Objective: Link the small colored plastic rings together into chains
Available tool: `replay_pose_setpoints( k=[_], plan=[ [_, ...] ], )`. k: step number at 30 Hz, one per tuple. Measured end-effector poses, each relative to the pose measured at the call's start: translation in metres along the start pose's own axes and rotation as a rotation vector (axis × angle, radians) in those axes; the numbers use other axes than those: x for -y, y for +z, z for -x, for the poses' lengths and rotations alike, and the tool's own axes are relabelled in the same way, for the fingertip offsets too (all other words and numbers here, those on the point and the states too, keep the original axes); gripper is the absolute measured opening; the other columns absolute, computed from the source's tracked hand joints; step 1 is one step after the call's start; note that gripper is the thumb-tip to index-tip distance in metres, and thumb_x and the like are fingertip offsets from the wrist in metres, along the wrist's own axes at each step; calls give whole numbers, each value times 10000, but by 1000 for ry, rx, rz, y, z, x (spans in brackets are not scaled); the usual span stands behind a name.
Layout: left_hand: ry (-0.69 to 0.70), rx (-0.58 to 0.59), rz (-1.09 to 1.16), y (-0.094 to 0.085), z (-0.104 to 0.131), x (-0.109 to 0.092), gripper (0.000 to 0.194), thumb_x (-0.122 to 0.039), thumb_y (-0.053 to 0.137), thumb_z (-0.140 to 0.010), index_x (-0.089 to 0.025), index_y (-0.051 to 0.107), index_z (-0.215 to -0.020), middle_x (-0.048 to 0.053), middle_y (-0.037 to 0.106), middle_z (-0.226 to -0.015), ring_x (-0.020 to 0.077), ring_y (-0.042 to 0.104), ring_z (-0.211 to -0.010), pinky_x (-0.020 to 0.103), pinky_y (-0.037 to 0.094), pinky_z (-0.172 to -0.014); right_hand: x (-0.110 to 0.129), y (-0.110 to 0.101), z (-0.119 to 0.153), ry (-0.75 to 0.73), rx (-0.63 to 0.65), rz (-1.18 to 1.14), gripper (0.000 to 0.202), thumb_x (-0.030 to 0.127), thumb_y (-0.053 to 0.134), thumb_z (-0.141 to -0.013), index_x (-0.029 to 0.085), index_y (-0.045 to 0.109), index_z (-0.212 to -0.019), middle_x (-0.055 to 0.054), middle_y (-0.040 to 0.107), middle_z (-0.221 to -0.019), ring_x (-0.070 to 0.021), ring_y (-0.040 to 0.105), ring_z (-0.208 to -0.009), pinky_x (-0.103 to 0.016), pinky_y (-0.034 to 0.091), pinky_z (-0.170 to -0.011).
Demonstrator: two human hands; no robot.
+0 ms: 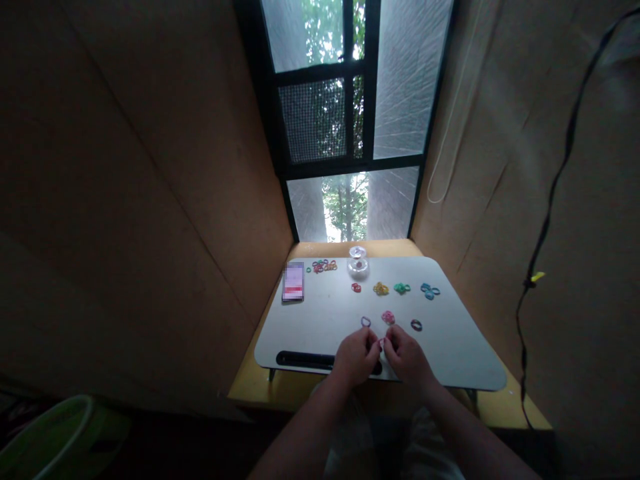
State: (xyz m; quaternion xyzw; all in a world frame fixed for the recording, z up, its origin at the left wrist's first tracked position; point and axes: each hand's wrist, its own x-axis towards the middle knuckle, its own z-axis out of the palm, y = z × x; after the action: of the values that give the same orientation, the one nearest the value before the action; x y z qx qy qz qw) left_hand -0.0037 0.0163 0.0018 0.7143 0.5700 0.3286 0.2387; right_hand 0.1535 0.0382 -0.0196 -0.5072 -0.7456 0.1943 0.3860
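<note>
Above the front edge of a white lap table, my left hand (357, 355) and my right hand (406, 355) meet with fingers pinched. Between the fingertips shows a small pink band (381, 343), partly hidden by the fingers; it looks like a small hair tie. Just beyond my hands lies a pile of pink bands (388, 317). A purple band (366, 321) sits to its left, and a dark multicoloured band (417, 325) to its right. Farther back are red bands (356, 288), yellow bands (381, 289), green bands (402, 288) and blue bands (429, 291) in separate piles.
A phone (293, 282) lies at the table's (320, 320) left, near a pile of mixed bands (325, 266). Clear round containers (358, 268) stand at the back. A black slot (305, 360) runs along the front edge. Walls flank both sides; a black cable (550, 200) hangs right.
</note>
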Motion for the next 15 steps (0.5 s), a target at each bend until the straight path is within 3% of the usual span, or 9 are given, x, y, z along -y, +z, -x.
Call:
replay_pose_setpoints(
  k=[15],
  plan=[
    [-24,12,-12,0,1,0,168,-336,504,-886,-197,588,-844,8,636,-758,136,532,-647,248,348,-596,0,2,1,16,15,20,129,292,446,-868,231,432,-755,10,541,-644,-157,510,-582,-260,382,-552]
  ],
)
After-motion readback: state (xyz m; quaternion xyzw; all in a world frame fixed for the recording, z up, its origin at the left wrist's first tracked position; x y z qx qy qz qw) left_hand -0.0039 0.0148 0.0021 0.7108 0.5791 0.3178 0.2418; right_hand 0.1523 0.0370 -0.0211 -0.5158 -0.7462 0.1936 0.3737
